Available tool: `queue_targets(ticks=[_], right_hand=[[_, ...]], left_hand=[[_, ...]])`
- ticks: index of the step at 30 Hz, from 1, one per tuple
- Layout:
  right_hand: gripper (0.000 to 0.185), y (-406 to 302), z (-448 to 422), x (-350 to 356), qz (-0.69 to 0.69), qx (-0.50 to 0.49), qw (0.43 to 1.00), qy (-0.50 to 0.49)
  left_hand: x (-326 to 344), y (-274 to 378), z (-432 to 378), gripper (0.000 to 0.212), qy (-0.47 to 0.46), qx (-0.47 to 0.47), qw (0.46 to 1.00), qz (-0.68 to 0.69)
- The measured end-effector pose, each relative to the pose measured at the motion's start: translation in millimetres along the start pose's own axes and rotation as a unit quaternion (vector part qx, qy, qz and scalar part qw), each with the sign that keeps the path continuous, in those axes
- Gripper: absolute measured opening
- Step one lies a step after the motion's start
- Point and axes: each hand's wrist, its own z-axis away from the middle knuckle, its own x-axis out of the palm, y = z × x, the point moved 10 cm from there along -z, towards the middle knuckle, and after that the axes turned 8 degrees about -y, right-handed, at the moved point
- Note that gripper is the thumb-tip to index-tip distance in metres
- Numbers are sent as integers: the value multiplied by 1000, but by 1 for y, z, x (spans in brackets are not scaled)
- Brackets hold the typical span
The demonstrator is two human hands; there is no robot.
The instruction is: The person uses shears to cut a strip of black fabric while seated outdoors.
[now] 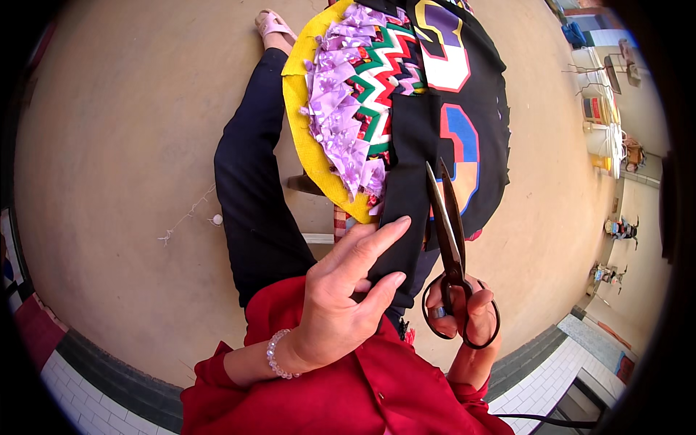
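Observation:
A round patchwork piece lies across my lap, with a yellow woven rim [310, 130], purple floral folded fabric points [338, 109] and zigzag fabric strips [375, 89]. Black fabric with large colored figures [492, 114] covers its right side. A plain black fabric strip [408, 163] runs down the middle towards me. Over the strip's near part is my left hand [348, 299], index finger and thumb apart; whether its curled fingers grip the cloth is hidden. My right hand [473, 310] holds dark metal scissors [452, 244] by the loops, blades slightly apart, tips over the black fabric.
Under the piece show a stool leg [304, 185] and some checked cloth [341, 220]. Loose white thread [190, 212] lies on the concrete floor [125, 136]. White buckets [598, 136] stand along the right side. A black cable [544, 418] crosses the lower right.

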Motion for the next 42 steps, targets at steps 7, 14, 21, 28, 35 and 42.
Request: queue_targets(ticks=[7, 14, 21, 28, 35, 42], right_hand=[[93, 3, 7, -1, -1, -5, 1000, 8], [92, -1, 12, 13, 70, 49, 995, -45], [94, 2, 21, 2, 37, 60, 997, 35], [94, 9, 21, 3, 17, 58, 998, 33], [96, 13, 23, 1, 13, 42, 999, 17], [97, 17, 41, 4, -42, -36, 998, -14]], left_hand=[[1, 0, 2, 57, 3, -18, 1000, -10], [1, -1, 4, 53, 12, 4, 999, -38], [5, -1, 4, 52, -3, 5, 999, -39], [4, 5, 1, 57, -19, -27, 999, -20], [4, -7, 6, 65, -15, -43, 998, 46], [1, 3, 14, 67, -60, -94, 983, 145]])
